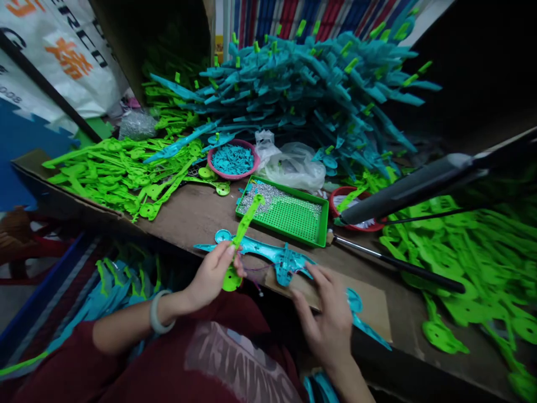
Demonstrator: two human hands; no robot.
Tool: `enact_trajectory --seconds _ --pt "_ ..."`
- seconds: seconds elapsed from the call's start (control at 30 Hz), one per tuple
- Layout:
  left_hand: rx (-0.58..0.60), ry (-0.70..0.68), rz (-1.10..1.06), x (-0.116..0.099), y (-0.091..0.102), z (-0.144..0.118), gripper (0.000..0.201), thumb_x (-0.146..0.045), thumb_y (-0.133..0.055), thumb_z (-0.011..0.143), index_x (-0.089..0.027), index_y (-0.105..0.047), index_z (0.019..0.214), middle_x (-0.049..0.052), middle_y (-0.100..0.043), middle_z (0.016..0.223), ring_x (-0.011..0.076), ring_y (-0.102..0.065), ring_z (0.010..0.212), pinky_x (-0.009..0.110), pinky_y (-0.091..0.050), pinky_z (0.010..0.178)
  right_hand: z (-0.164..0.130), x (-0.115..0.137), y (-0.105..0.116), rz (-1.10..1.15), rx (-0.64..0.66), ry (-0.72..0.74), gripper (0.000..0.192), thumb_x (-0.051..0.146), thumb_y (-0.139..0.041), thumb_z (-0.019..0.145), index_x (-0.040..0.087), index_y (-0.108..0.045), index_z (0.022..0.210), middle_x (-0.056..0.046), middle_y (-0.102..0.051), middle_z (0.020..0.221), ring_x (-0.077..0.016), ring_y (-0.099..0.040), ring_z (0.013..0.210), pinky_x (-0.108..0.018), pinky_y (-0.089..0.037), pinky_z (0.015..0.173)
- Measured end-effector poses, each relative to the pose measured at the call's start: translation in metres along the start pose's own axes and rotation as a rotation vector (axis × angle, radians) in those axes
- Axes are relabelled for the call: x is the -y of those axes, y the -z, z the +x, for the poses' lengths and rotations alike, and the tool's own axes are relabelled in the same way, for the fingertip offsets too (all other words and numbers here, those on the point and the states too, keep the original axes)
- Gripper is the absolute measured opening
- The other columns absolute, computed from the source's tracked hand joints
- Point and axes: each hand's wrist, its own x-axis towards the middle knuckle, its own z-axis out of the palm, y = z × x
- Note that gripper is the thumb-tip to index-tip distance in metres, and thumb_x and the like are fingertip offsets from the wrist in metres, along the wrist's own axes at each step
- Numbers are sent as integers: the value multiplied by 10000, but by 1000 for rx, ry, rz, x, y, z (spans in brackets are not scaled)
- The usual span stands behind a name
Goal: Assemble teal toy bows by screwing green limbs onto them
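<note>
My left hand (pixel 216 271) is closed around a long bright green plastic strip (pixel 250 218), its round end near my palm and the other end pointing up and away. A blue bow-shaped plastic piece (pixel 262 246) lies across the table edge beneath it, with a ribbed block in its middle and a disc near each end. My right hand (pixel 329 313) rests over the right half of this piece, thumb and fingers apart, fingertips touching it and covering part of it. Thin wires (pixel 260 288) with a small white end hang below the piece, near my left hand.
A green perforated tray (pixel 308 226) holds small silvery screws. Behind it are a pink bowl (pixel 229 174) of blue bits and a plastic bag (pixel 302 165). Green strips lie left and right; a blue pile (pixel 314 84) rises behind. A screwdriver (pixel 390 257) and grey pole (pixel 403 190) reach in from the right.
</note>
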Motion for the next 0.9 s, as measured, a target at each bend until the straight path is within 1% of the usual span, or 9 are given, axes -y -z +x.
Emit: enact_trajectory --seconds 0.1,0.17,0.23,0.37,0.5,0.63,0.73,0.83,0.9 --pt "46 -167 224 -13 -5 -1 332 -513 -476 968 -198 -530 881 7 -575 779 143 -564 735 279 -483 732 33 45 -9 412 295 -72 355 348 -563 924 197 -569 1245 -91 -709 973 -198 -687 808 -312 -570 693" --pt "57 -234 311 -25 -4 -2 315 -497 -435 985 -199 -534 951 21 -584 830 143 -565 752 267 -473 713 54 60 -6 469 389 -50 216 333 -532 942 208 -670 1052 -64 -725 884 -184 -693 765 -290 -570 699" --pt "90 -258 359 -36 1 -3 327 -476 -404 997 -191 -541 1080 29 -594 841 144 -573 738 264 -466 689 70 63 4 412 370 59 220 315 -511 953 216 -705 922 -41 -702 776 -163 -675 693 -255 -553 653" --pt "142 -252 433 -54 11 -3 448 -452 -396 998 -180 -473 1347 14 -587 758 149 -575 662 266 -450 628 90 52 26 225 257 400 199 248 -505 956 222 -700 987 -29 -642 736 -130 -639 628 -199 -505 561" --pt "318 -133 291 -65 12 0 425 -458 -414 980 -167 -529 1268 3 -568 728 141 -581 596 259 -473 575 103 53 34 -9 127 594 172 205 -526 952 212 -668 1049 -47 -647 824 -132 -637 701 -216 -487 634" --pt "432 -64 151 -61 3 -4 306 -424 -514 936 -169 -606 1080 5 -590 761 116 -569 619 232 -478 601 106 70 32 -67 114 550 137 215 -528 954 199 -660 921 -40 -611 786 -134 -586 682 -246 -455 630" --pt "417 -35 103 -52 -4 -5 375 -430 -511 940 -182 -601 1206 8 -619 791 92 -534 553 210 -449 537 104 72 28 10 148 423 154 196 -509 958 185 -648 893 -38 -594 788 -135 -577 720 -245 -453 636" --pt "441 -16 186 -43 -10 0 527 -463 -459 970 -190 -448 1420 -7 -622 721 89 -542 470 194 -423 457 95 67 23 125 120 303 122 159 -530 941 176 -641 893 -31 -594 800 -127 -581 747 -240 -457 661" --pt "457 -13 271 -39 -13 3 565 -461 -429 984 -177 -374 1469 -31 -597 638 93 -538 409 183 -401 407 88 64 20 171 95 248 112 152 -538 933 176 -634 882 -22 -591 786 -123 -576 733 -241 -452 657"
